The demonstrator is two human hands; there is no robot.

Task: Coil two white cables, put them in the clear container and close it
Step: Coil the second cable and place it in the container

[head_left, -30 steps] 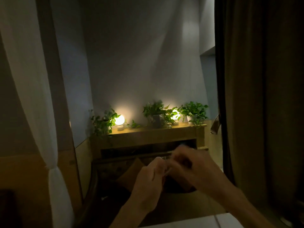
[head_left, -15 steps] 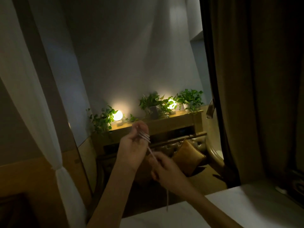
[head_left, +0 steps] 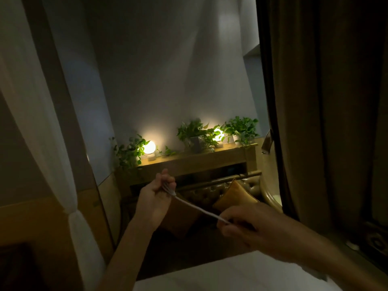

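Observation:
A white cable (head_left: pixel 197 209) stretches taut between my two hands in the dim room. My left hand (head_left: pixel 156 198) is raised with several loops of the cable wound round its curled fingers. My right hand (head_left: pixel 247 225), lower and to the right, pinches the free length of the cable between thumb and fingers. The second cable and the clear container are out of view.
A white tabletop (head_left: pixel 231 276) lies at the bottom edge below my arms. Behind are a tufted sofa (head_left: pixel 212 192) with an orange cushion (head_left: pixel 235 196), a wooden shelf (head_left: pixel 199 159) with plants and two glowing lamps, a white curtain (head_left: pixel 42 143) left and a dark curtain (head_left: pixel 325 122) right.
My right hand has pulled away down and to the right, drawing the cable taut. My left hand has stayed raised with the loops on it. The view has tilted down slightly.

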